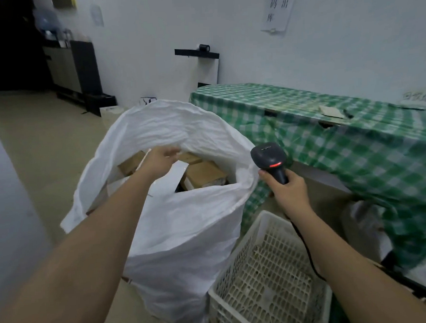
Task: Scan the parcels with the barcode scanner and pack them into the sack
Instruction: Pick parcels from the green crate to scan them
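A tall white woven sack (185, 226) stands open on the floor in the middle of the view. Inside it lie several brown cardboard parcels (202, 172) and a white flat parcel (170, 178). My left hand (159, 161) reaches over the sack's mouth, fingers relaxed and holding nothing. My right hand (287, 189) grips the handle of a black barcode scanner (270, 158) just right of the sack's rim; a red light glows on the scanner's head, and its cable trails down along my forearm.
A white perforated plastic crate (268, 276) stands at the sack's right. Behind it is a table under a green checked cloth (328, 132). Dark cabinets (76, 67) stand against the far left wall, with bare tiled floor (48, 149) to the left.
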{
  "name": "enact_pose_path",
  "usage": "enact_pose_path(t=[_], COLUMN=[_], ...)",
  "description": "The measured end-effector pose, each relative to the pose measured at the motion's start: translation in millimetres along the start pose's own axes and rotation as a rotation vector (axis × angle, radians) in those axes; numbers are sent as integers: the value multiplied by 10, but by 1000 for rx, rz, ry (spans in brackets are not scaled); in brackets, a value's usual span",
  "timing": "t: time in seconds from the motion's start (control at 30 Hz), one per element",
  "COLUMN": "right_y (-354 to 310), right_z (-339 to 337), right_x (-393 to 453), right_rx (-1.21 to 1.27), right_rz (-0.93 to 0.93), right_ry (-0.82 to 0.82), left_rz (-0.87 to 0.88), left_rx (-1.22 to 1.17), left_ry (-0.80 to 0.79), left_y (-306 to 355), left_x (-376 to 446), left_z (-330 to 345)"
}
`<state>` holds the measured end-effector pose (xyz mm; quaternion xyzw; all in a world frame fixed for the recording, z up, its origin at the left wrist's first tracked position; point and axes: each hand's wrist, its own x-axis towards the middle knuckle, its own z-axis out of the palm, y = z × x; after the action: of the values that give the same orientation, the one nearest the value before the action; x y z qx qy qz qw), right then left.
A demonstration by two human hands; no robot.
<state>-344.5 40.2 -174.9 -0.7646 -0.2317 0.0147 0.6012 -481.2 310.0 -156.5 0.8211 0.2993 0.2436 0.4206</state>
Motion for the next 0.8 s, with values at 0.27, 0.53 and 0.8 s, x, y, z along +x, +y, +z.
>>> enact_pose_path(t=[0.27, 0.53, 0.8], right_y=[358, 1028, 2098], right_z=[-741, -2025, -3266], right_x=[-381, -1232, -1976], right_rx=[-60, -227, -207], right_rz=[84, 273, 535], right_ry=[38, 107, 404], left_rz=[195, 294, 222], left_rx=[-319, -229, -57], left_ry=[6, -423, -730], left_y=[579, 1207, 1272], left_x=[-645, -1567, -2223], left_z=[596, 2052, 3992])
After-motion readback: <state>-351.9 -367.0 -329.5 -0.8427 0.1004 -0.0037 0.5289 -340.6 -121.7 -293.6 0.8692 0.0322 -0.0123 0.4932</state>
